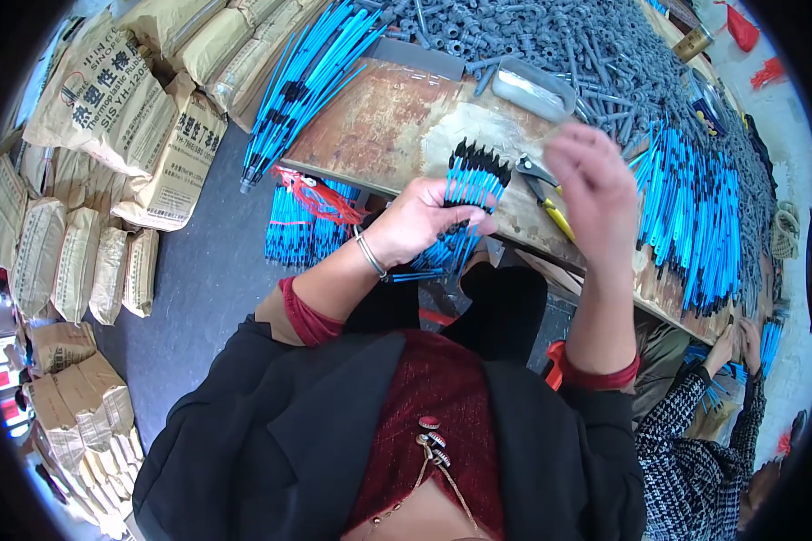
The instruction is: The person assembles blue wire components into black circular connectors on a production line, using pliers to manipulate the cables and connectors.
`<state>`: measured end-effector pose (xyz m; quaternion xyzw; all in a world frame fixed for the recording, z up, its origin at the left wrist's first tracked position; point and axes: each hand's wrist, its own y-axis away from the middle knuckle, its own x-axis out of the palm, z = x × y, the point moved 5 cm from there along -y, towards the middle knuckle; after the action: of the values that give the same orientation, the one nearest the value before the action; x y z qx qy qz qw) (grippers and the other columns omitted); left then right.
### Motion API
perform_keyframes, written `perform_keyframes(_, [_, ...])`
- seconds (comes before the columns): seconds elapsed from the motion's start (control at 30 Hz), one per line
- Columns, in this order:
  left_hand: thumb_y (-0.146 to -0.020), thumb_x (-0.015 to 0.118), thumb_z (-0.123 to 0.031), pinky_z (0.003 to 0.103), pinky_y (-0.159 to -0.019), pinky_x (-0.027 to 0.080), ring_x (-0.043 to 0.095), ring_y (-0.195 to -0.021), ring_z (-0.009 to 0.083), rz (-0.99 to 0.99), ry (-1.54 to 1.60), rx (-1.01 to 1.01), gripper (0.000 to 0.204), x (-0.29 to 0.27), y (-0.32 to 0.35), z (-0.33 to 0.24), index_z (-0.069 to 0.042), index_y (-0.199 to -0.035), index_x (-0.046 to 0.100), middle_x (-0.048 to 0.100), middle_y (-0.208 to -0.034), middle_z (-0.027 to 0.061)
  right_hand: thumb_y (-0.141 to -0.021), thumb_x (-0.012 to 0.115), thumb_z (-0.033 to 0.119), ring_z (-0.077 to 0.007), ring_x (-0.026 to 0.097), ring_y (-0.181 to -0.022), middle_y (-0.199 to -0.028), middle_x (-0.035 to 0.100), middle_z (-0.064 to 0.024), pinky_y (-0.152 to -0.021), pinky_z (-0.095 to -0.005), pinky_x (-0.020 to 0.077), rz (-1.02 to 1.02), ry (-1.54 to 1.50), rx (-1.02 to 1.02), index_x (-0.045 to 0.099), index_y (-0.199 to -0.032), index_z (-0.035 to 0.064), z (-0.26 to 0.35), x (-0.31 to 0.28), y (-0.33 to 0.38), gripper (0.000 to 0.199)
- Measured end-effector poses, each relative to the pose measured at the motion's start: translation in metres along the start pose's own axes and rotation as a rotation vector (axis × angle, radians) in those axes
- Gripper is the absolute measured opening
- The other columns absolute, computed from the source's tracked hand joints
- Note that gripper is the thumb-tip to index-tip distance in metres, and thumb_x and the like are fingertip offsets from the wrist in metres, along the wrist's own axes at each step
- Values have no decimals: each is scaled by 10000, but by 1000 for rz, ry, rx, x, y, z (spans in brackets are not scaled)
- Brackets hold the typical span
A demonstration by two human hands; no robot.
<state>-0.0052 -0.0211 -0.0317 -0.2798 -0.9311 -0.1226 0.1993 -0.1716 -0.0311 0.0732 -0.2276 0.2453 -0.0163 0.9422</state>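
My left hand [433, 216] is closed round a bundle of thin blue sticks with black tips [474, 180]. The black tips point up and away from me, and pinkish-red bands cross the bundle just above my thumb. To the right, my right hand [591, 185] is raised over the table edge, apart from the bundle. Its fingers look curled but are smeared, so whether anything is between them does not show. Behind it on the table lie pliers with yellow handles [555, 216].
A large heap of grey plastic parts [550, 45] covers the far side of the worn wooden table [361, 117]. Blue sticks [690, 212] lie at right; another bunch [298, 90] is at left. Paper sacks [108, 108] stand left. Another person's hands [735, 347] work at lower right.
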Motion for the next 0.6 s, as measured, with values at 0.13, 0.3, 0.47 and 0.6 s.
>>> perform_keyframes(0.13, [-851,544,-22,252,-733,495,622,-817,144,10,-39,-12,203,2,-1,-2,-20,-1048,594,658,-885,104,-753,635,-2,-134,521,-631,-840,557,-63,-551,-247,420,-74,243,-203,652,-919,34,20,15,34,171])
perform_keyframes(0.3, [-868,517,-6,225,-703,501,623,-813,121,-5,-29,-46,195,5,1,-2,-20,-1046,594,654,-888,84,-741,646,-9,-152,521,-636,-805,533,-63,-552,-254,419,-140,335,-158,656,-916,50,25,17,40,185])
perform_keyframes(0.47, [-864,522,-1,222,-701,500,623,-805,119,-7,-59,-19,196,4,1,-2,-20,-1044,596,653,-882,74,-713,634,-16,-208,563,-645,-802,542,-81,-552,-301,455,-150,382,-190,654,-901,68,27,20,38,207])
perform_keyframes(0.6, [-859,525,8,227,-711,502,626,-815,126,-9,-58,-13,198,4,1,-1,-17,-1042,597,649,-881,66,-715,630,-16,-214,561,-647,-795,540,-81,-555,-304,453,-151,454,-217,654,-901,66,29,22,39,205])
